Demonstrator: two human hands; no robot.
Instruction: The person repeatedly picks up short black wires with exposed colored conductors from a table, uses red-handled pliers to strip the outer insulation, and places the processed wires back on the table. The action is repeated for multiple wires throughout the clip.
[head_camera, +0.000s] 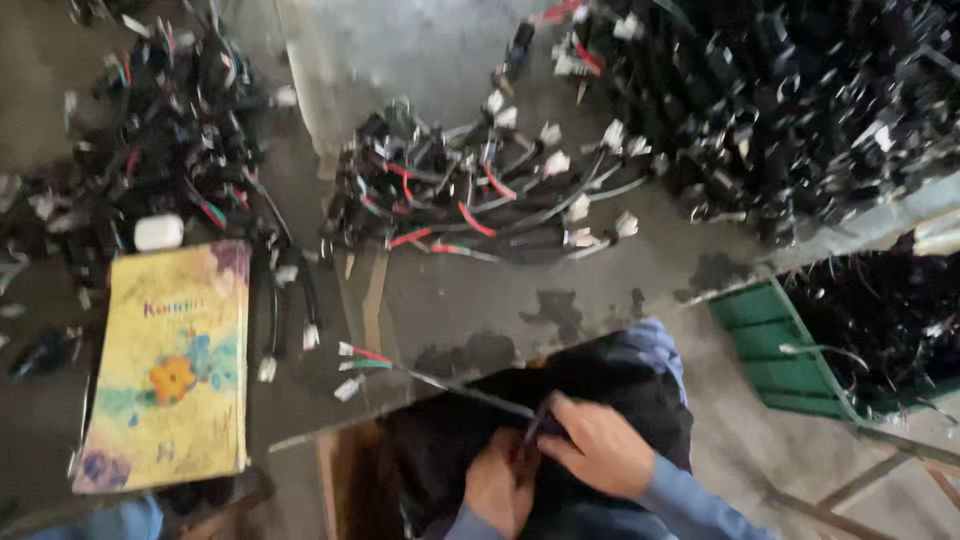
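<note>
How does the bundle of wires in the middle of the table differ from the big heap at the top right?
The middle wire bundle is smaller and looser, with red and green strands and white plugs showing. The heap at the top right is far bigger, denser and almost all black. The bundle lies alone on bare table; the heap reaches the table's edge. Both are tangled cables with plugs.

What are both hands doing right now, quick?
Left hand: closed on the black wire bundle in the lap.
Right hand: pinching a thin black wire at that bundle.
</note>
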